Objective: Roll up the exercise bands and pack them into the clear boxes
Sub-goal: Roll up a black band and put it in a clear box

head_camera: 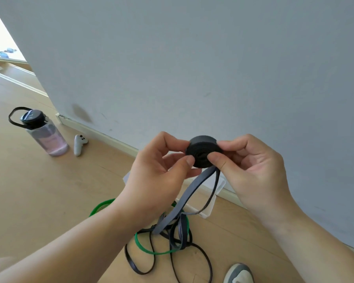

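A dark grey exercise band is partly wound into a tight round roll [203,150], held up in front of the wall. My left hand [161,170] pinches the roll's left side with thumb and fingertips. My right hand [251,164] pinches its right side. The band's unrolled tail [189,193] hangs from the roll down to the floor. Below lie a green band [145,249] and black bands [192,262], tangled together. A clear box [209,207] sits on the floor by the wall, mostly hidden behind my hands.
A clear water bottle [46,137] with a black lid stands on the wooden floor at left, a white controller [79,144] beside it. The grey wall [192,68] rises close ahead. A shoe tip [238,273] shows at the bottom.
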